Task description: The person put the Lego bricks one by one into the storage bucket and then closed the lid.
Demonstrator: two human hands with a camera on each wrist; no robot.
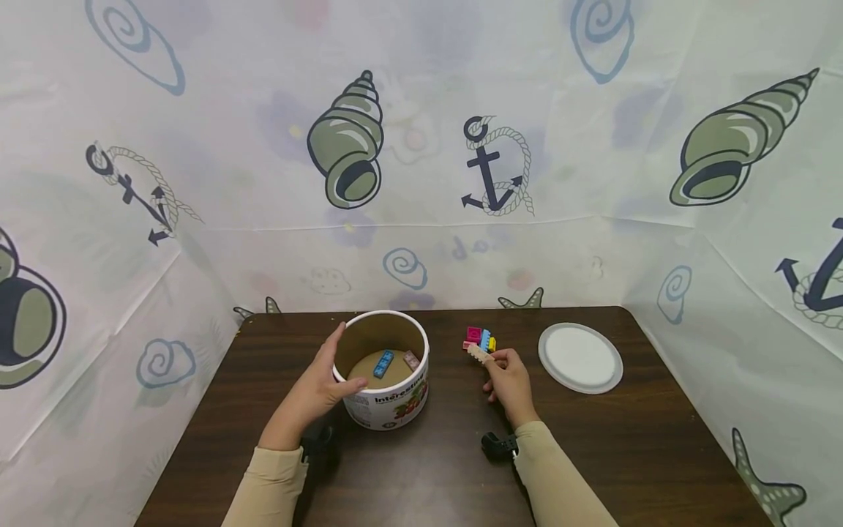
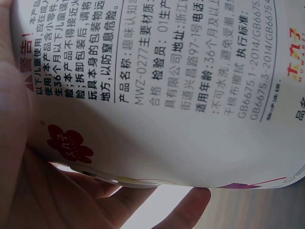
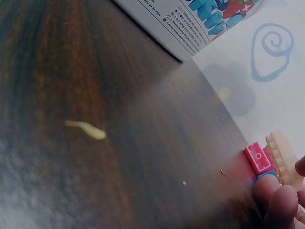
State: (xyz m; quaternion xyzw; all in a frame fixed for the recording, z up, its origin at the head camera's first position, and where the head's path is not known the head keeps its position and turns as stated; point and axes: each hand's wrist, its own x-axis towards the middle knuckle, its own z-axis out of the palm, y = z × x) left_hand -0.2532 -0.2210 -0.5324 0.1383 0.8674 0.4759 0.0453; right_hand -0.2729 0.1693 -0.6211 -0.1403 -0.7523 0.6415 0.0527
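While the left hand (image 1: 316, 391) grips the wall of a white tub (image 1: 372, 419), the tub stands upright on the left half of a dark brown table (image 1: 421, 479). The thumb lies over the near left part of the rim; the fingers lie along the outside of the wall, as the left wrist view confirms. The inner wall and floor of the tub are tan. Contents seen: one blue brick (image 1: 383, 364), lying at the middle of the floor, and one pale pink brick (image 1: 411, 359), lying to its right beside the wall. The outer wall carries printed text and a coloured picture.

The right hand (image 1: 510, 386), to the right of the tub, pinches a long beige brick (image 1: 479, 354) between thumb and fingers. Just beyond it, a small cluster sits towards the far edge: a magenta brick (image 1: 473, 334), a pink brick (image 1: 466, 345), a light blue brick (image 1: 485, 341) and a yellow brick (image 1: 492, 344). Whether the beige brick touches this cluster cannot be told. Farther right, a round white lid (image 1: 581, 359) lies flat on the table, apart from the tub.
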